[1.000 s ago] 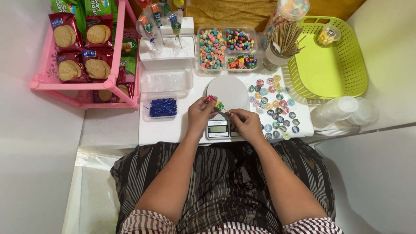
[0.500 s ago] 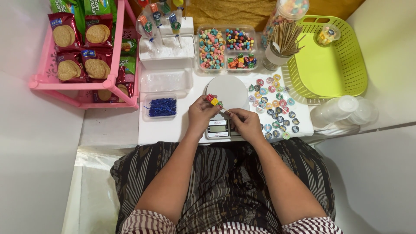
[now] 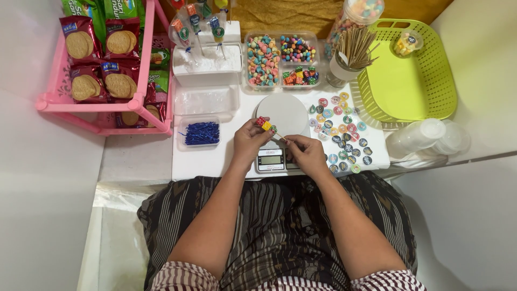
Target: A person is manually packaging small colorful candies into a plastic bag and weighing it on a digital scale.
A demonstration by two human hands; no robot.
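left hand [image 3: 249,141] pinching red and yellow candies [image 3: 263,124] on a stick [image 3: 280,137] | right hand [image 3: 305,152] closed on stick's other end, above the scale [image 3: 276,159] | risk imo: push too hard, candy splits or drops among stickers [image 3: 340,134] on table [image 3: 215,159]

We see red biscuit packets [image 3: 97,64] stacked in the pink rack [image 3: 142,105] at far left, green packets [image 3: 102,8] above them, round coloured stickers [image 3: 342,134] spread right of the scale's grey screen [image 3: 270,159].
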